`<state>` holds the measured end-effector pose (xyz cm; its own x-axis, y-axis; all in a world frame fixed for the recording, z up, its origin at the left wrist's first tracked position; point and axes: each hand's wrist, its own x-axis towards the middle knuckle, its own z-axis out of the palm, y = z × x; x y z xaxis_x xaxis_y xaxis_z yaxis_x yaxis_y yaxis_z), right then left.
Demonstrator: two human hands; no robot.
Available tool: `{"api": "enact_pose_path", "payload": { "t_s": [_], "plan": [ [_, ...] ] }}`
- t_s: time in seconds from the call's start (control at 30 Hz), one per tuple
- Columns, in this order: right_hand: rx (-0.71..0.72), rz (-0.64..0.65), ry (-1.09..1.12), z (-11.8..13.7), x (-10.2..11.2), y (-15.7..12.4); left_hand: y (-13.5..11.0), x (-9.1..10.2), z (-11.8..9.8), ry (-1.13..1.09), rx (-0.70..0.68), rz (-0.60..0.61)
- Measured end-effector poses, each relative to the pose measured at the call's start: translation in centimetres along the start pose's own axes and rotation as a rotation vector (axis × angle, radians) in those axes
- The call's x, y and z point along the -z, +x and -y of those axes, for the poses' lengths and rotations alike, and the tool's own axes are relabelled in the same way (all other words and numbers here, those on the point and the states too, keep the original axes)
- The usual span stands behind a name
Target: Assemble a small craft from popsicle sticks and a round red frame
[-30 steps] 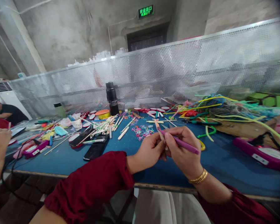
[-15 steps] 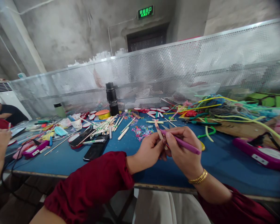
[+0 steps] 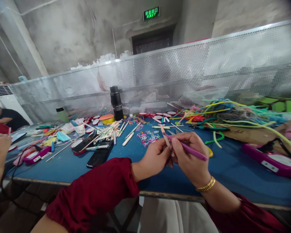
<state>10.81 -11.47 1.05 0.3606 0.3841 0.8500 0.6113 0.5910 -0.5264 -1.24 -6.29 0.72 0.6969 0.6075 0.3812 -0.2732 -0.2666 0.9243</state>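
left hand (image 3: 156, 158): fingers pinched together on a wooden craft stick (image 3: 166, 139), right and nearside of the black thermos (image 3: 116, 105). right hand (image 3: 194, 166): fingers curled tight round a purple marker (image 3: 194, 151), tip by the stick (contact too small to tell). stick pile (image 3: 108, 131) near thermos, front-left; black phone (image 3: 98, 158) further that way; tiny colored loops (image 3: 146, 139) front-right.

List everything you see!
Slim pen: one, purple, centre
Flat wooden stick: one, pale, pinkish, centre
Thin wooden sticks: many, pale, left
Tiny bands: many, multicoloured, centre
Tall flask: one, black, back
Long strips: many, multicoloured, right
Plastic power strips: two, purple, sides
Perforated metal screen: one, silver, behind
Exit sign: one, green, wall
Flat table: one, blue, below
Small clutter: uncountable, multicoloured, table
Other people: two, one black shirt, left
Left hand: one, red sleeve, on stick
Right hand: one, gold bracelet, on pen
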Motion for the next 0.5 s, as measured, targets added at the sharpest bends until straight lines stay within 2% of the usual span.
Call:
{"api": "enact_pose_path", "payload": {
  "t_s": [0.27, 0.5],
  "plan": [
    [0.020, -0.028, -0.032, -0.23, 0.06, -0.03, -0.04, -0.03, 0.02, 0.020, 0.001, 0.005],
    [-0.045, 0.014, 0.016, -0.23, 0.10, -0.18, -0.08, 0.11, 0.36, 0.014, 0.010, 0.003]
  ]
}}
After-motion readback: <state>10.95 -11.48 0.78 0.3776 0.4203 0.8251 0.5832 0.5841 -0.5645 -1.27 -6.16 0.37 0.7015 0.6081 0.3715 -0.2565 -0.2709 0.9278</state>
